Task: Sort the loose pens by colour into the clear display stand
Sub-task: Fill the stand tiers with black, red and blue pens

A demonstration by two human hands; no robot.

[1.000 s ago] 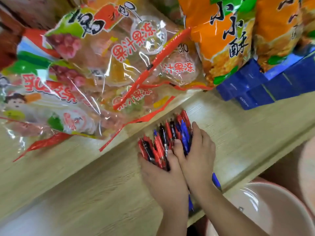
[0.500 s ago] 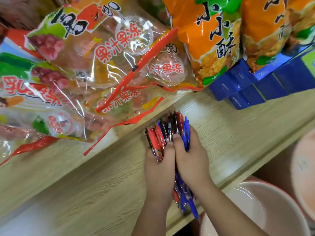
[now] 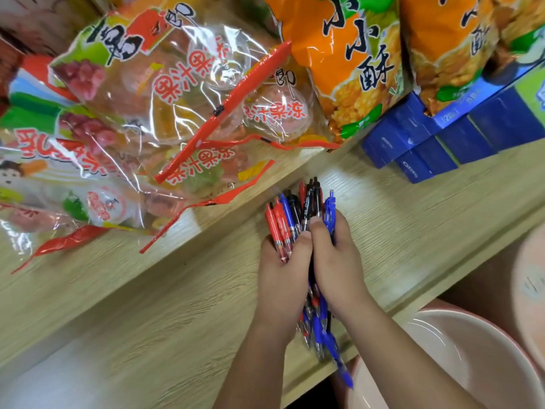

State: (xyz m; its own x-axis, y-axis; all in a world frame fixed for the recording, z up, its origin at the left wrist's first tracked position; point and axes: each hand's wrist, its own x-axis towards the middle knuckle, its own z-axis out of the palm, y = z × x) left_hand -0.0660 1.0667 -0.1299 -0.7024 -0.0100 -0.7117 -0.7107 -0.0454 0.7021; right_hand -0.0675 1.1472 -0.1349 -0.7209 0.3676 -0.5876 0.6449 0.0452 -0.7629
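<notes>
As left hand (image 3: 281, 273) meets right hand (image 3: 337, 261), pens (image 3: 290, 215) fill the grip.

— What are the hands doing?
— The left hand (image 3: 281, 273) and right hand (image 3: 337, 261) are pressed side by side. Both grip one bundle of pens (image 3: 298, 215), red, black and blue mixed, over the wooden counter (image 3: 165, 320) near its front edge.
— How does the bundle lie?
— The clicker ends fan out above the fingers, toward the back. The tips stick out below the wrists, and one blue pen reaches past the front edge.
— And around it?
— Clear jelly bags (image 3: 165, 93) lie on the raised ledge (image 3: 88, 261) at the back left. Orange snack bags (image 3: 348, 54) stand at the back right, with blue boxes (image 3: 427, 143) beside them. A pink basin (image 3: 472, 364) sits below the front edge.
</notes>
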